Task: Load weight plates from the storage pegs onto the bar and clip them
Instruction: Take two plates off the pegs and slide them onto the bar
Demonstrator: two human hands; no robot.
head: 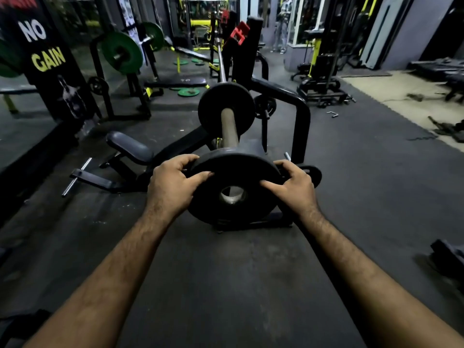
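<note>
A black weight plate [233, 172] stands upright in front of me, facing me. My left hand [173, 184] grips its left rim and my right hand [293, 184] grips its right rim. Through the plate's centre hole I see the metal end of the bar sleeve [229, 128]. The sleeve runs away from me to a second black plate [226, 106] sitting further along it. Beyond that the thin steel bar [221, 64] continues toward the rack. A small black plate [313, 174] hangs on a low peg just right of my right hand.
A black bench frame [296, 101] curves around the bar on the right. A padded seat [129, 146] lies low on the left. Green plates [120, 52] sit on a rack at the back left, more lie on the floor [188, 92]. A person stands far back.
</note>
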